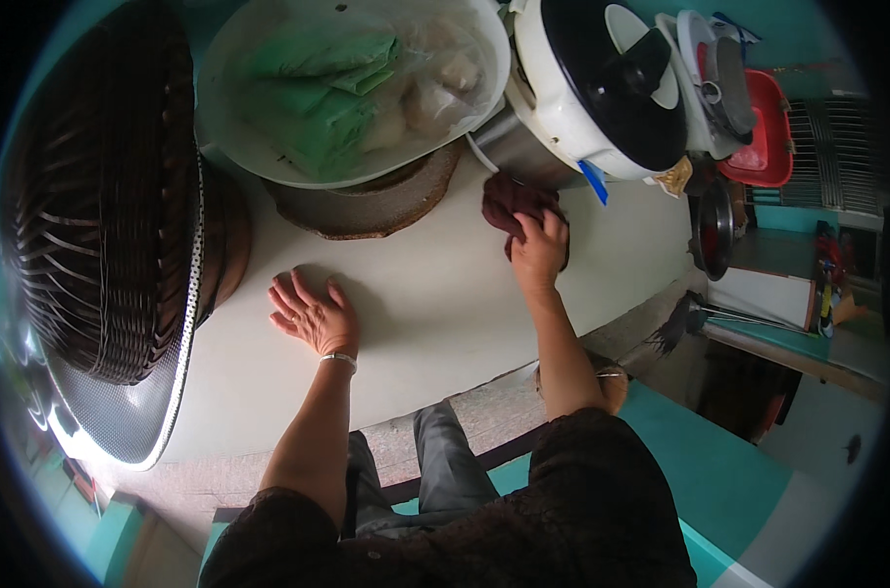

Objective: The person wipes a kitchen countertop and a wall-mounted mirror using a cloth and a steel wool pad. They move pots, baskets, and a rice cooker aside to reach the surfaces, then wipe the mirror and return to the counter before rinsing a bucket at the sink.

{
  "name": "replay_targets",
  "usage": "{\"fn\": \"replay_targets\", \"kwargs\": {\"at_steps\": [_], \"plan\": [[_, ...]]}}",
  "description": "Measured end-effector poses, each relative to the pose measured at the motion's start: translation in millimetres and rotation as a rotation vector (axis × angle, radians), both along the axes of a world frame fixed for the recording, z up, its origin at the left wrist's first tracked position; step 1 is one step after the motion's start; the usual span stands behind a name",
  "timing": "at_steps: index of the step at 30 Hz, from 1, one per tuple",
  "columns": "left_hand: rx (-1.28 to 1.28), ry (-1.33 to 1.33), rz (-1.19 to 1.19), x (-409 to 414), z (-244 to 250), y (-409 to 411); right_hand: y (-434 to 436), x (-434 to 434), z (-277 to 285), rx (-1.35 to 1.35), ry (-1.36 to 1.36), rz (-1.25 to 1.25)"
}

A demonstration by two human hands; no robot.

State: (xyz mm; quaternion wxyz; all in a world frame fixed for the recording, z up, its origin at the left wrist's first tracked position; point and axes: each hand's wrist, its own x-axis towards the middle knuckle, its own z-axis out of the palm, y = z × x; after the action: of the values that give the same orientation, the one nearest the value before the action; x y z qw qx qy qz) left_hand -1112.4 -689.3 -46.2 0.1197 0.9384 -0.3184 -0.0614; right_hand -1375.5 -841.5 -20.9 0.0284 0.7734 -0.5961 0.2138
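My right hand (pixel 539 253) presses a bunched dark maroon cloth (pixel 515 206) onto the white tabletop (pixel 445 316), just in front of a metal pot (pixel 522 151). To the left, my left hand (pixel 314 312) hovers over or rests on the tabletop with its fingers spread and nothing in it; whether it touches is not plain. A bracelet circles that wrist. Beyond the hands, a large whitish bowl (pixel 268 173) holds green and clear plastic bags (pixel 327 110). Under the bowl lies a round brown board (pixel 386 213) with a rough edge.
A dark woven basket (pixel 129 220) and a metal mesh strainer (pixel 121 411) stand at the left. A white cooker (pixel 555 95) with a black lid is at the back right, beside a red plastic basket (pixel 772 132) and a metal bowl (pixel 713 231).
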Motion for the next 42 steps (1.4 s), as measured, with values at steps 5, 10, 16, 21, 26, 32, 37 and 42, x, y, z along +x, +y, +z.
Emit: {"fn": "replay_targets", "kwargs": {"at_steps": [5, 10, 16, 21, 26, 32, 37, 42], "plan": [[-0.004, -0.027, -0.009, -0.8, 1.3, -1.3, 32.0, -40.8, 68.8, -0.121, -0.51, -0.242], [0.012, -0.05, -0.012, 2.0, -1.3, 1.3, -4.7, 23.6, 181.6, -0.473, -0.159, 0.011], [0.014, -0.04, -0.019, 0.5, -1.6, -1.1, -65.6, 6.6, 137.8, -0.709, 0.055, 0.243], [0.04, -0.069, 0.002, 6.3, -1.9, 3.9, -70.6, -6.8, 88.8, -0.766, -0.133, 0.217], [0.014, -0.057, -0.035, -7.0, -7.8, -1.7, -50.2, -73.3, -41.4, -0.112, -1.267, 0.093], [0.003, -0.1, -0.01, 4.6, -3.0, 2.5, 32.0, -3.0, 27.8, 0.22, -0.674, -0.452], [-0.614, 0.511, -0.379, -7.0, -11.9, 22.0, 74.2, 19.9, 97.7, 0.675, -0.984, -0.161], [-0.916, 1.631, -0.348, -123.9, 122.6, -38.2, 59.3, 31.4, 164.6, 0.84, -0.773, 0.233]]}}
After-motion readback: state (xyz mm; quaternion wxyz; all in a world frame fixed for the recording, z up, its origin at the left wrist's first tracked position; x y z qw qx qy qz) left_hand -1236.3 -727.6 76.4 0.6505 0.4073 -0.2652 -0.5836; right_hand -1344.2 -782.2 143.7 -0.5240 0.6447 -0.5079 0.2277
